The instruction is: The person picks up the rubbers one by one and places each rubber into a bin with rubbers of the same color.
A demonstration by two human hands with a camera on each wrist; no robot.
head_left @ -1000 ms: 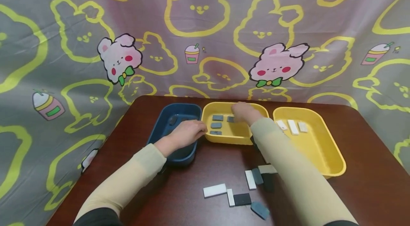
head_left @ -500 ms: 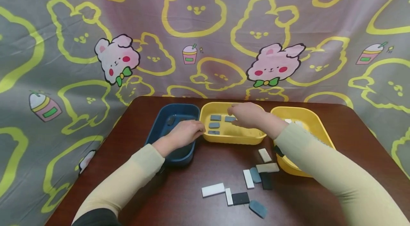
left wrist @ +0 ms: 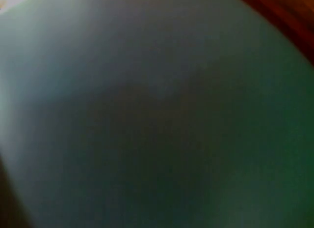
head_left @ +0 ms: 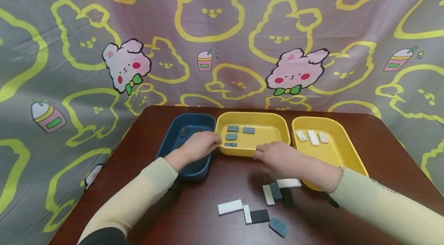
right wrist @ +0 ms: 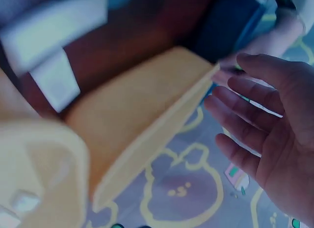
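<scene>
Near round-cornered yellow tray (head_left: 239,152), relaxed right fingers (right wrist: 248,107), flat oblong blocks (head_left: 259,216)

The bench (head_left: 187,214) has a cloth (head_left: 236,56) behind it. Three bins sit along its back. In the left bin (head_left: 194,176), one block (head_left: 184,132) lies near the back. In the middle bin (head_left: 243,152), four blocks (head_left: 248,130) lie to the left, three of them in a line from back to front. In the right bin (head_left: 341,152), three blocks (head_left: 313,138) lie side by side near the back. In front of the bins, four more blocks (head_left: 287,197) sit together. Nearer still, a row of four blocks (head_left: 259,216) runs to the right.
</scene>
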